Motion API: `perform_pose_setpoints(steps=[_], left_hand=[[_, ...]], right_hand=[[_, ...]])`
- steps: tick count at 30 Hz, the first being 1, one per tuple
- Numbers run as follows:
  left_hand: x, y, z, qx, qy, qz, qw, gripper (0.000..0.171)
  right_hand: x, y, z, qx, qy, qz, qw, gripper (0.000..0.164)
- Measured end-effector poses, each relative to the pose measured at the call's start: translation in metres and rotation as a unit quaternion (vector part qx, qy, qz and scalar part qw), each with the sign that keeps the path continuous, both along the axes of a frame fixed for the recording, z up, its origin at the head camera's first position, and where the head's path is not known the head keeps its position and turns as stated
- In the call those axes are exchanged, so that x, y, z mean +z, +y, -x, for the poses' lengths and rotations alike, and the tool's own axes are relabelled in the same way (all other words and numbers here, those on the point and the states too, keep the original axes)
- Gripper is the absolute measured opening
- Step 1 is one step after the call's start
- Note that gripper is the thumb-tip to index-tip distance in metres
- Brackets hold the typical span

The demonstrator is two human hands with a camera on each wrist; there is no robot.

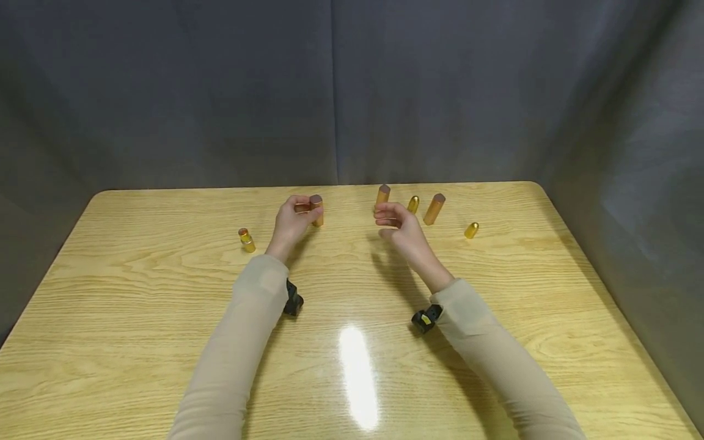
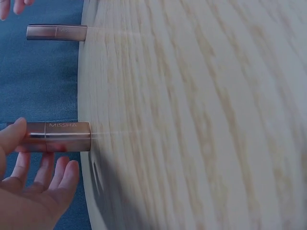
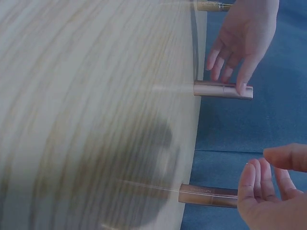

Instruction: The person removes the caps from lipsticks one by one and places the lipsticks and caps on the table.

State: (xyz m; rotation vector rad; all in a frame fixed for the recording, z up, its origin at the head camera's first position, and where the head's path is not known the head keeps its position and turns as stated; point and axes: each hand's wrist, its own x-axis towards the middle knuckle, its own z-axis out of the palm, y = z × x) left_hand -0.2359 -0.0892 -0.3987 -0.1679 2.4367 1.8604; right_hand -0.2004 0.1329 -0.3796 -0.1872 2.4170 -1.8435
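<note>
My left hand [image 1: 290,226] pinches the upper part of an upright copper lipstick tube [image 2: 67,136] between thumb and fingers. The tube's base meets the tabletop, and its side reads MISSHA. To the right, my right hand [image 1: 406,231] is held above the table with fingers gently bent and thumb apart, nothing between them. Just behind its fingers stands a second copper lipstick tube [image 3: 206,195], partly hidden by them. A third copper tube [image 1: 434,209] stands farther right. Between those two is a gold, round-tipped piece [image 1: 414,204], its lower part overlapped by the right hand.
Left of the left hand stands a short gold tube [image 1: 247,241] with a reddish-brown top. A smaller gold round-tipped piece [image 1: 471,230] is at the far right. The wooden table [image 1: 137,318] ends at a dark grey curtain [image 1: 231,98] behind.
</note>
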Motion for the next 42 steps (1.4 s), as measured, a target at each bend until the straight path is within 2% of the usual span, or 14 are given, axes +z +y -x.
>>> perform_pose_setpoints(steps=[5,9,18,22,29,34,42], left_hand=[[0.001,-0.001,-0.003,-0.001,-0.010,0.009,0.9999,0.039],[0.004,-0.003,-0.009,-0.021,-0.017,0.018,0.9995,0.041],[0.007,-0.004,-0.022,-0.073,-0.068,-0.053,0.9937,0.044],[0.007,-0.005,-0.028,-0.088,-0.082,-0.063,0.9907,0.043],[0.005,-0.005,-0.036,-0.123,-0.083,-0.049,0.9878,0.043],[0.005,-0.006,-0.039,-0.136,-0.082,-0.043,0.9863,0.044],[0.003,-0.008,-0.043,-0.158,-0.080,-0.050,0.9829,0.046]], right_hand=[[0.006,-0.001,0.000,0.006,-0.006,-0.002,1.000,0.048],[0.013,-0.003,0.002,0.009,-0.008,-0.009,1.000,0.048],[0.018,-0.013,0.007,0.020,0.004,-0.025,0.999,0.048],[0.018,-0.020,0.007,0.031,0.003,-0.026,0.999,0.047],[0.014,-0.032,0.008,0.046,-0.003,-0.028,0.999,0.047],[0.008,-0.038,0.008,0.062,-0.006,-0.024,0.998,0.045],[-0.003,-0.044,0.007,0.078,-0.036,-0.038,0.996,0.043]])
